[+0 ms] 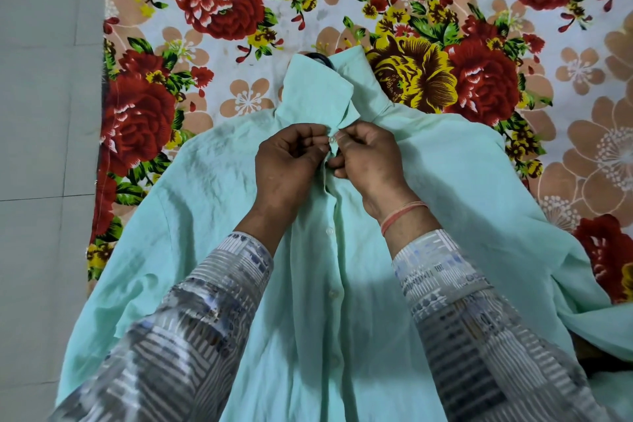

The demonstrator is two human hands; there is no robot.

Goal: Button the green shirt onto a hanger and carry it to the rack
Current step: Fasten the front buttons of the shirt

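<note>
Here the green shirt [342,250] lies face up and spread flat on a flowered bedsheet [239,10], its collar [318,92] pointing away from the person and its sleeves fanned out to both sides. A dark hanger [320,58] sits inside the shirt; only a short curve of its hook shows, poking out just above the collar, and the rest is hidden under the cloth. Both hands meet just below the collar. The left hand [291,161] is closed in a pinch on the left edge of the shirt front, and the right hand [370,161] is closed in a pinch on the facing edge, with a small pale button [331,139] showing between the fingertips of the two hands. Further down the front, more buttons [329,231] run in a line along the placket, which lies closed there. The person's patterned sleeves [191,319] cross the lower part of the shirt and cover some of it. A thin band [402,214] circles the right wrist. To the left of the bedsheet is a pale tiled floor [44,113].
</note>
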